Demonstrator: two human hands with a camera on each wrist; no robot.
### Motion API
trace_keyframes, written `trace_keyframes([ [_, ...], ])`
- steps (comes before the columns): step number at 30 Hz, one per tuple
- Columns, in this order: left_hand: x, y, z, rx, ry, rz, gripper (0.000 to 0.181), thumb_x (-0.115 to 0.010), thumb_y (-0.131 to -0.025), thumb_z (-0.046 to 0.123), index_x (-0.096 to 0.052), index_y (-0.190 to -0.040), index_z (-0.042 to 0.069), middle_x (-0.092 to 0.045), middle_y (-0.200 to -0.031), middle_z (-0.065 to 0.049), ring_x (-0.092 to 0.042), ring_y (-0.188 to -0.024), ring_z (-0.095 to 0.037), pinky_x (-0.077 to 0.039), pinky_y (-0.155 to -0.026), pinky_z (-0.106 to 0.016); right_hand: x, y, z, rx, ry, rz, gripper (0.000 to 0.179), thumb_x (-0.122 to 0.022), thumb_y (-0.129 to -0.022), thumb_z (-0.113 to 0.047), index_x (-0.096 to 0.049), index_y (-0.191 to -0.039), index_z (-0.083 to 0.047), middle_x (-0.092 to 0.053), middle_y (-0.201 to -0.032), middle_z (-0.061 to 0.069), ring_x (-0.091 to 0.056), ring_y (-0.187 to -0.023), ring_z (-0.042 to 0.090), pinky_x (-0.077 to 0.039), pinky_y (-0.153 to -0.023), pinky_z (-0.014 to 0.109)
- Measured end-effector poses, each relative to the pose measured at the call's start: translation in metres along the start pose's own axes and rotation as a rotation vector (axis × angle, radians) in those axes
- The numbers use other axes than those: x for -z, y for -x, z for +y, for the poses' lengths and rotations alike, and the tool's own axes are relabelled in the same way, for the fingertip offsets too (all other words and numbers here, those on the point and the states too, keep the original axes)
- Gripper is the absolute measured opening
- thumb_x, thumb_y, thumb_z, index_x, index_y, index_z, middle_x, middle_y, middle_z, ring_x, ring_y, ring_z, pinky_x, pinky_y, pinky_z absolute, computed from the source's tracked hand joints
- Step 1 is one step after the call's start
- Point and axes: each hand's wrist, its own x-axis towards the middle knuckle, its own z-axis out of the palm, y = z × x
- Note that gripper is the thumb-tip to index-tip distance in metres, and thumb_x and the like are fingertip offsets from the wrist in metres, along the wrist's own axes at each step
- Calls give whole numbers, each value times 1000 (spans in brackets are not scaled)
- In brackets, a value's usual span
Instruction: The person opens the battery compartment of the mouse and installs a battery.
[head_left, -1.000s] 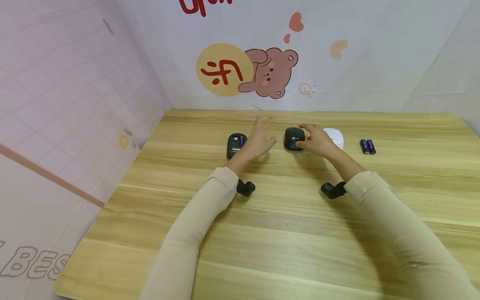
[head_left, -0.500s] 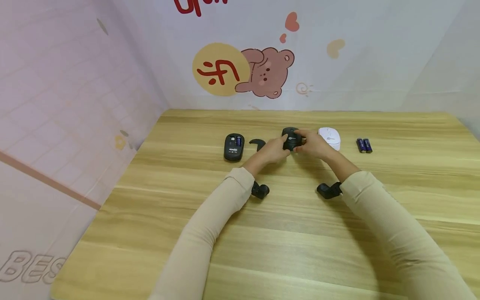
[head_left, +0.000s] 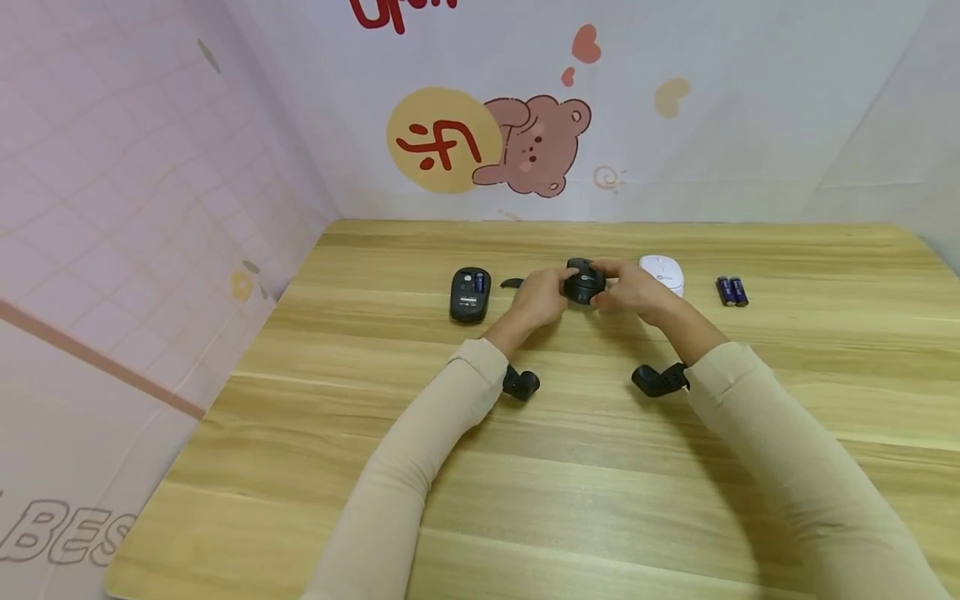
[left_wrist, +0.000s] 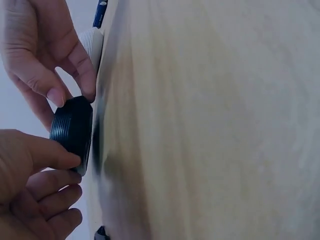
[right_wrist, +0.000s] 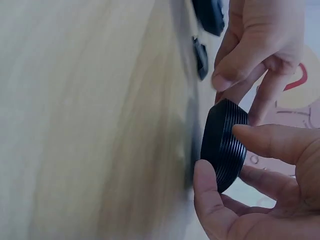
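A black computer mouse (head_left: 583, 285) is held between both hands close over the table, its ribbed side showing in the wrist views. My left hand (head_left: 540, 300) grips its left side, thumb on the edge in the left wrist view. On the opposite side, the fingers and thumb of my right hand (head_left: 637, 292) hold it too. To the left lies an upturned black mouse (head_left: 469, 307), its battery compartment uncovered with a blue battery (head_left: 479, 283) in it. A curved black cover (head_left: 512, 283) sits between the two mice, partly hidden by my left hand.
A white mouse (head_left: 663, 273) stands just behind my right hand. Farther right, two dark blue batteries (head_left: 732, 292) lie side by side on the wooden table (head_left: 525, 492). A printed wall covering (head_left: 735, 158) rises behind the table's back edge. Black camera mounts (head_left: 660, 381) jut from both wrists.
My left hand has moved right, from beside the upturned mouse to the black mouse, and taken hold of it. The right hand has closed on it as well. The black cover has come into view.
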Motion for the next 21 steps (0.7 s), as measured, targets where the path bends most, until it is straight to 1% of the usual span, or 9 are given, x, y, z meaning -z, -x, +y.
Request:
trace_keyframes([
  [3,1,2,1,-4,-10,74,56,-59,-84,-1,-50,-135,18,-64,-80,-4,-50,-67,-15,-32,-51,-20,-2,4,-6,-10,-3,11,74,-57,-79,10,-21,-144,5,-20,-144,29,-35,-117,36,-38,-88,38],
  [6,1,5,4,-4,-12,146,53,-58,-83,-2,-53,-133,16,-68,-91,-5,-52,-67,-14,-36,-51,-21,-3,7,-13,-20,51,40,75,-57,-79,11,-22,-145,3,-21,-144,28,-34,-121,38,-38,-94,44],
  [9,1,8,6,-13,-26,217,48,-57,-83,-3,-58,-128,15,-67,-107,-5,-59,-80,-13,-44,-57,-21,-5,10,-21,-23,114,66,74,-58,-79,10,-23,-144,4,-24,-143,30,-27,-128,42,-31,-102,52],
  [10,2,9,7,-16,-27,240,47,-57,-84,-2,-59,-127,15,-65,-112,-4,-60,-84,-12,-45,-59,-22,-6,11,-23,-23,140,79,73,-58,-79,10,-25,-143,4,-27,-141,31,-28,-128,43,-30,-102,54],
  [14,5,14,11,-32,-4,281,38,-59,-88,4,-61,-124,15,-65,-112,-4,-62,-80,-15,-47,-57,-24,-6,15,-28,-30,204,130,67,-61,-80,4,-32,-142,2,-39,-134,31,-40,-118,43,-38,-94,53],
  [15,7,15,11,-39,3,286,37,-60,-88,7,-61,-124,14,-64,-114,-4,-62,-83,-15,-48,-58,-25,-6,16,-29,-30,214,146,65,-62,-81,2,-35,-141,1,-42,-132,30,-43,-116,43,-40,-93,53],
  [18,11,19,13,-71,2,300,33,-64,-89,16,-63,-122,13,-61,-120,-4,-61,-99,-17,-52,-74,-27,-4,20,-29,-11,211,192,56,-64,-84,-4,-45,-136,-3,-50,-125,28,-48,-111,42,-43,-89,51],
  [19,13,21,12,-81,-3,305,33,-64,-89,19,-63,-121,14,-60,-122,-4,-57,-107,-18,-51,-82,-29,-4,21,-29,1,207,204,54,-64,-84,-6,-47,-135,-4,-52,-124,27,-50,-110,41,-44,-87,51],
  [21,17,24,11,-99,0,305,35,-64,-89,22,-62,-123,14,-57,-126,-5,-51,-117,-20,-47,-92,-32,-4,24,-28,33,205,227,50,-65,-85,-11,-50,-133,-5,-53,-123,25,-52,-107,39,-46,-83,48],
])
